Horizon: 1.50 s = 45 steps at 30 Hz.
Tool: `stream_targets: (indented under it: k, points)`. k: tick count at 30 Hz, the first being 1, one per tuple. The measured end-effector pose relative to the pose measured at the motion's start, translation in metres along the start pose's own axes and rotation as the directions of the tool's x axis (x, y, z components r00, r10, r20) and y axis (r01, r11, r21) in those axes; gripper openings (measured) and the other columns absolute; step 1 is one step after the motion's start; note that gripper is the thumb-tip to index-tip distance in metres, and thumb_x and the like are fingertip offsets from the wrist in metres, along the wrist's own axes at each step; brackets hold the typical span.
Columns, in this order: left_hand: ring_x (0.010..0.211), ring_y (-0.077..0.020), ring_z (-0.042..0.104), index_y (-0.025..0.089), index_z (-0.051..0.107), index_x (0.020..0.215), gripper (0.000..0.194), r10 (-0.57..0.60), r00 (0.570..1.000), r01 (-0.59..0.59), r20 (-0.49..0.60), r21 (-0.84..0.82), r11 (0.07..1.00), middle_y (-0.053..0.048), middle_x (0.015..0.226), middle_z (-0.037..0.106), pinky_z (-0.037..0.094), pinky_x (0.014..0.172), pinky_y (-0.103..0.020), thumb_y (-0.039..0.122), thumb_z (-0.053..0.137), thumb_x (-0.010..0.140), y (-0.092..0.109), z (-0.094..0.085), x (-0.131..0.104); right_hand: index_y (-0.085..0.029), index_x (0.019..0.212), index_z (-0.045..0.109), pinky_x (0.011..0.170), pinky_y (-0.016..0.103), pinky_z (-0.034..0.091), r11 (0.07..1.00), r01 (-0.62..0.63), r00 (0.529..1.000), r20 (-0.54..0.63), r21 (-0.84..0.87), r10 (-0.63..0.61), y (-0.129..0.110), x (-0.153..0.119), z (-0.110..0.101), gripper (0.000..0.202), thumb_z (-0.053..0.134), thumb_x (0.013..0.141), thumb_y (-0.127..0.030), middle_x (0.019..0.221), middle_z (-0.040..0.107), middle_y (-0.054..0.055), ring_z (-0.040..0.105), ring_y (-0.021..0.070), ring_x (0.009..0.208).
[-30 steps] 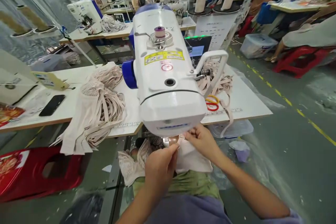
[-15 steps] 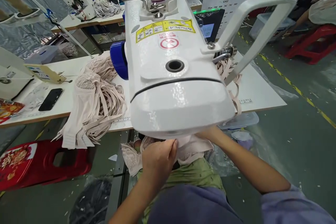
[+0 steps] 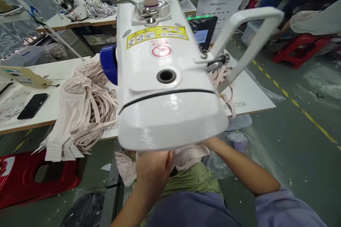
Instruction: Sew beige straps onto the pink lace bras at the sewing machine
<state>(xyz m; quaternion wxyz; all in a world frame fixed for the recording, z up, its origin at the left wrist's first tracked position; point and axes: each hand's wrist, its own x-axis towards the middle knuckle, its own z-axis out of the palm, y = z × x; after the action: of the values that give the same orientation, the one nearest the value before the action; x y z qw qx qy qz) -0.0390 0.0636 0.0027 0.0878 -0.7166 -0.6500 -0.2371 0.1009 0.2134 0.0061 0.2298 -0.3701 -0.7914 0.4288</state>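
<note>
Lace garment (image 3: 189, 156), lower ctr, partly hidden by machine head (image 3: 173, 122): prob. light, soft, limp; lace may snag, best held at plain part. My L hand (image 3: 152, 171) clamped on it; R hand (image 3: 211, 143) mostly hidden, grip can't tell. Similar pile (image 3: 89, 104) on surface (image 3: 56, 94), mid-left.

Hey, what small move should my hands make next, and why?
Perhaps ease the lace garment slightly toward you to check it: the sewing machine head hides the fingertips of your left hand, and your right forearm runs out of sight beneath it.
</note>
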Motion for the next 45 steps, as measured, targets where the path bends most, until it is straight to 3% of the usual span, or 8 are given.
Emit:
stream_targets:
  k: [12, 24, 37, 45]
  points:
    - [0.052, -0.0118, 0.064, 0.019, 0.074, 0.093, 0.030, 0.029, 0.998, -0.027, -0.049, 0.042, 0.999, 0.000, 0.059, 0.069, 0.041, 0.055, -0.022, 0.029, 0.046, 0.100, -0.008, -0.006, -0.004, -0.023, 0.099, 0.067, 0.072, 0.030, 0.045, 0.996, 0.027, 0.998, -0.050, 0.081, -0.023, 0.006, -0.007, 0.007, 0.018, 0.055, 0.091, -0.034, 0.075, 0.066, 0.001, 0.057, 0.0185, 0.074]
    - [0.047, -0.0116, 0.058, 0.020, 0.076, 0.095, 0.040, 0.050, 0.999, -0.050, 0.002, 0.086, 0.995, 0.001, 0.052, 0.065, 0.037, 0.051, -0.024, 0.032, 0.039, 0.102, 0.000, -0.006, 0.006, -0.019, 0.088, 0.067, 0.056, 0.024, 0.028, 0.994, 0.009, 0.996, -0.093, 0.110, 0.001, 0.003, -0.010, -0.004, 0.017, 0.057, 0.087, -0.033, 0.060, 0.052, -0.006, 0.044, 0.0111, 0.058]
    - [0.047, -0.0119, 0.059, 0.017, 0.073, 0.093, 0.025, 0.130, 0.990, -0.129, -0.062, 0.013, 0.992, -0.001, 0.059, 0.070, 0.039, 0.052, -0.024, 0.024, 0.049, 0.097, 0.006, -0.004, 0.009, -0.018, 0.081, 0.065, 0.058, 0.024, 0.029, 0.992, 0.025, 0.992, -0.123, 0.120, -0.010, 0.011, -0.012, -0.011, 0.011, 0.059, 0.086, -0.027, 0.057, 0.052, -0.007, 0.044, 0.0086, 0.054]
    - [0.074, -0.0169, 0.074, 0.016, 0.073, 0.099, 0.023, -0.031, 0.997, 0.021, -0.069, -0.142, 0.990, -0.008, 0.087, 0.079, 0.055, 0.066, -0.022, 0.023, 0.051, 0.095, 0.001, -0.006, -0.001, -0.018, 0.079, 0.063, 0.057, 0.024, 0.032, 0.972, 0.012, 0.988, -0.152, 0.236, 0.025, 0.012, -0.017, -0.005, 0.011, 0.059, 0.084, -0.026, 0.060, 0.052, -0.005, 0.046, 0.0107, 0.057]
